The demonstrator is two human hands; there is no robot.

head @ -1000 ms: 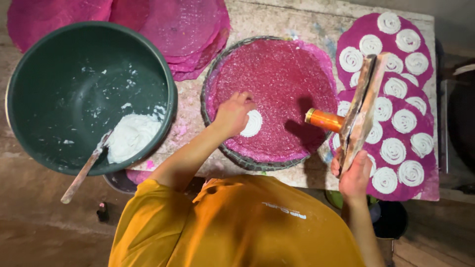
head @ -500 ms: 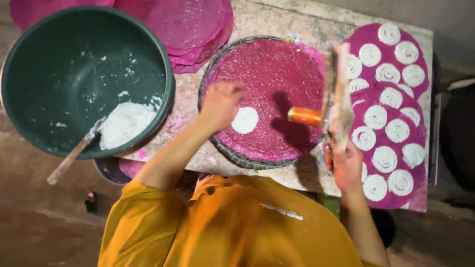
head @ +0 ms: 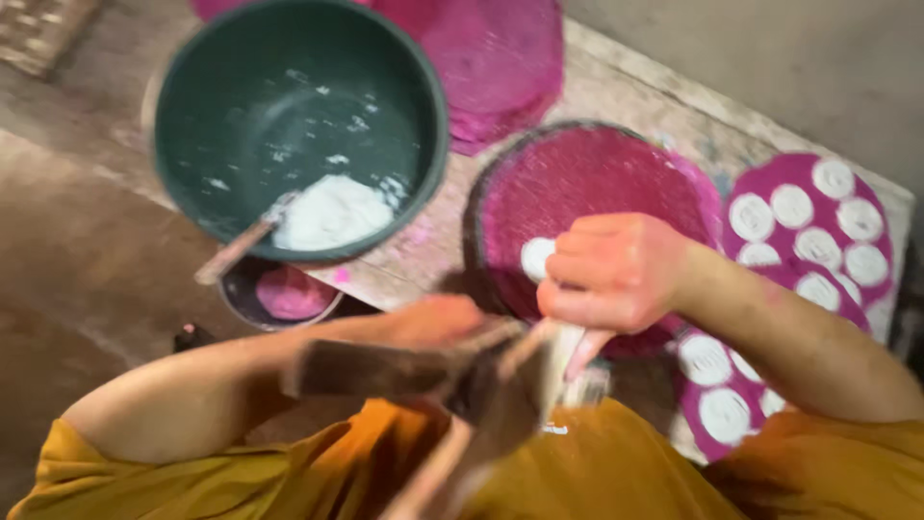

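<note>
Hands are meeting close under the camera, low in the picture and blurred by motion. The right hand (head: pixel 611 279) is curling into a loose fist around the pale, slim end of a tool (head: pixel 500 385), its knuckles turned up and one finger pointing down past the grip. The left hand (head: pixel 433 323) is lying against the darker, flat wooden part of the same tool, though whether its fingers are wrapping it or only pressing on it is impossible to tell through the blur. Holding the tool at both ends like this looks meant to steady it close to the body, over the orange shirt (head: pixel 577 472). Just behind the hands, a round magenta tray (head: pixel 587 183) is carrying one white dab (head: pixel 536 258), partly hidden by the right fist. To the right, purple sheets (head: pixel 808 241) dotted with white discs are lying fanned out, their lower edge cut off by the right forearm. At upper left a dark green bowl (head: pixel 241 116) is holding a mound of white paste (head: pixel 332 214) with a stick (head: pixel 236 252) leaning in it, within easy reach. Below its rim a small dark pot (head: pixel 279 294) of pink stuff is peeking out, half covered.
</note>
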